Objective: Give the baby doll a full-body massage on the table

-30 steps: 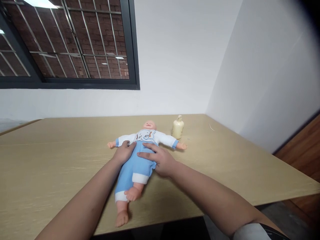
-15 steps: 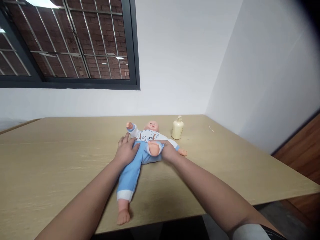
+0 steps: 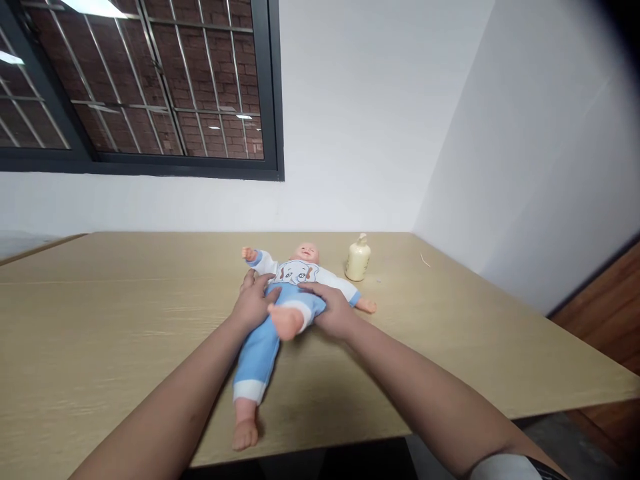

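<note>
A baby doll (image 3: 295,281) lies on its back on the table, head away from me. It wears a white top with an elephant-face print and blue trousers with white cuffs. My left hand (image 3: 251,301) clasps the doll's side at the hip, thumb over the trousers, fingers along the waist. My right hand (image 3: 334,310) grips the other side, by the top of the raised leg, with fingers reaching over the waistband. That leg is bent, its bare foot (image 3: 287,323) pointing at me across the other leg, which lies straight. The right thumb is largely hidden.
A cream pump bottle (image 3: 358,259) stands on the table behind the doll's arm, to the right. Farther right lies a thin pale strand (image 3: 425,260). The wooden table (image 3: 125,333) meets a white wall with a barred window (image 3: 175,87); its front edge is near me.
The doll's raised leg has swung left and lower, and its foot now crosses the other leg. My right hand has shifted from that foot to the hip. The doll's left-side arm has moved outward.
</note>
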Motion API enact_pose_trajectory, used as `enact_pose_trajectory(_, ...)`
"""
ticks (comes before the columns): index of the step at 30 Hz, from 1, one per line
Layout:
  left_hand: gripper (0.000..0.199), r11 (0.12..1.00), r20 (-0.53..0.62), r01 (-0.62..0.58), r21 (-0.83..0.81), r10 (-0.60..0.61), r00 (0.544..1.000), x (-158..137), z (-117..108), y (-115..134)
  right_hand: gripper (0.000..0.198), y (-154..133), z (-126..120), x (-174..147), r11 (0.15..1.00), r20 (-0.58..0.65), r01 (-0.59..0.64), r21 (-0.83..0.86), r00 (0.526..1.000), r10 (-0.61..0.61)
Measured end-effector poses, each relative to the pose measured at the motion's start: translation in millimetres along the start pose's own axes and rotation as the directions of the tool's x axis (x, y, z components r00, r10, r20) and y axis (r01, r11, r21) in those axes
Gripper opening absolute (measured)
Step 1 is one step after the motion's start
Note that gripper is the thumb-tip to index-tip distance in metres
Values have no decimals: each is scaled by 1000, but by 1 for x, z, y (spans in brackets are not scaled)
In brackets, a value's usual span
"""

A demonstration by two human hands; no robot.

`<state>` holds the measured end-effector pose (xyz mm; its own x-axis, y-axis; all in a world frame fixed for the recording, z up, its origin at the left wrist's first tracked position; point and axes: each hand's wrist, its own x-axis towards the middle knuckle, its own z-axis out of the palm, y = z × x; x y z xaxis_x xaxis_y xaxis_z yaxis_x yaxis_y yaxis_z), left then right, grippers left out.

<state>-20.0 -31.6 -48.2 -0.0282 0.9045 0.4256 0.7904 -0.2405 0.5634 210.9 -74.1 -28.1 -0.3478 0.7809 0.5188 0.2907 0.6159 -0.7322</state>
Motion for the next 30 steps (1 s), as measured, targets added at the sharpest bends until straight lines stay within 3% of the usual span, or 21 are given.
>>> enact_pose_trajectory(3, 55, 995, -9, 90, -38, -90, 996, 3, 1, -7, 67, -14, 4, -9, 952, 115, 210, -222, 975, -188)
enact_pose_trajectory(6, 60, 972, 15, 207, -109, -206, 978, 6, 0, -12, 76, -25, 10, -14, 868, 266, 384, -315, 913, -308)
enact_pose_trajectory(10, 65, 927, 102, 318, -198, -303, 948, 9, -3, -15, 80, -36, 17, -20, 768, 437, 503, -395, 839, -325)
enact_pose_trajectory(14, 66, 906, 123, 347, -242, -326, 937, 10, -4, -16, 77, -38, 24, -26, 733, 522, 539, -415, 801, -294)
enact_pose_trajectory(17, 67, 908, 121, 340, -245, -319, 940, 11, -2, -19, 65, -33, 27, -26, 749, 484, 534, -393, 812, -325)
enact_pose_trajectory(22, 70, 940, 96, 289, -181, -276, 956, 10, 1, -21, 55, -21, 18, -19, 855, 270, 433, -284, 892, -363)
enact_pose_trajectory(30, 55, 998, -24, 54, 11, -54, 998, 6, 3, -12, 54, 3, 8, -5, 969, 14, 189, -161, 982, -189)
